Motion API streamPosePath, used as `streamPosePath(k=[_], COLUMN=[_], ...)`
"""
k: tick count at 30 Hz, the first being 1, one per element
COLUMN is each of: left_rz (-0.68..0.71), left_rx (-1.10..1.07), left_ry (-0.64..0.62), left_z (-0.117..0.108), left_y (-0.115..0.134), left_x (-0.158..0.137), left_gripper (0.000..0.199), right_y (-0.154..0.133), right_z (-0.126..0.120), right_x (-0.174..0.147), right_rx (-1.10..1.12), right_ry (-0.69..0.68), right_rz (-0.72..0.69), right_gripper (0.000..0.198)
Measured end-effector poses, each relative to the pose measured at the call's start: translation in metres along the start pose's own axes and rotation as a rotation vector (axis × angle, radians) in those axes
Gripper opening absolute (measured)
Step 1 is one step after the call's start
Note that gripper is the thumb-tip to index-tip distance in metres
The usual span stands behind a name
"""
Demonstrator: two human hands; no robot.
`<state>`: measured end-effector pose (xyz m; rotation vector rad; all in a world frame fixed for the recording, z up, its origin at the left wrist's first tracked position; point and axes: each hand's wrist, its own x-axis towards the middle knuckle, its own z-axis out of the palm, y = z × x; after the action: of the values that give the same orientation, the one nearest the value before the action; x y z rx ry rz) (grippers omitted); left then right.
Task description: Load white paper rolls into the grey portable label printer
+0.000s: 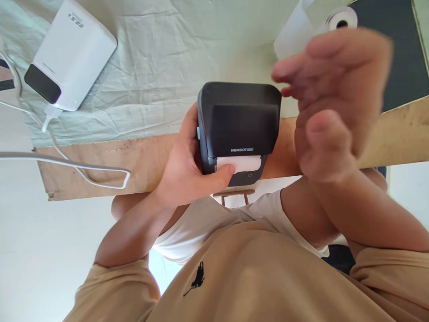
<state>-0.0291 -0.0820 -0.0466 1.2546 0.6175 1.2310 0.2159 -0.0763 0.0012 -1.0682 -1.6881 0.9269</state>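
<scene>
Over wrinkled cloth (167,67), left hand (187,172) holds label printer (239,120) in closed grip; right hand (331,94) hovers open, empty.

Single head view, steeply down, close over lap; table edge (100,156) runs 9 to 3 o'clock.

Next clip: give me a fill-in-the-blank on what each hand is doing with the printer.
1. The left hand grips the black ____ printer.
2. Its thumb presses the ____ paper at the slot.
3. The right hand hovers open, holding ____.
4. The white power bank lies on the ____ cloth.

Missing: label; white; nothing; green
</scene>
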Motion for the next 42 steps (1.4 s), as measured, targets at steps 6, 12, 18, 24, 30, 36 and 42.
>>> streamPosePath(k=[6,12,18,24,30,36,42], left_rz=[-0.381,-0.474,-0.255,-0.361,-0.299,-0.300,-0.477], left_rx=[-0.018,-0.070,-0.118,-0.141,-0.143,-0.262,-0.126], left_ry=[0.221,0.270,0.149,0.256,0.366,0.511,0.387], left_z=[0.022,0.020,0.009,0.013,0.017,0.035,0.027], left_y=[0.047,0.045,0.025,0.030,0.022,0.043,0.052], left_x=[0.003,0.002,0.001,0.008,0.001,0.012,0.020], left_gripper=[0.071,0.068,0.060,0.052,0.059,0.054,0.051], right_y=[0.018,0.014,0.011,0.010,0.014,0.017,0.014], right_z=[0.005,0.001,-0.001,-0.001,-0.001,0.002,-0.002], right_x=[0.005,0.009,0.010,0.010,0.007,0.007,0.004], right_rx=[0.009,-0.083,-0.141,-0.158,-0.102,-0.035,-0.187], right_ry=[-0.236,-0.322,-0.343,-0.376,-0.360,-0.319,-0.138], right_rz=[-0.001,0.082,0.100,0.084,-0.014,-0.094,-0.093], right_gripper=[0.080,0.085,0.091,0.096,0.092,0.087,0.099])
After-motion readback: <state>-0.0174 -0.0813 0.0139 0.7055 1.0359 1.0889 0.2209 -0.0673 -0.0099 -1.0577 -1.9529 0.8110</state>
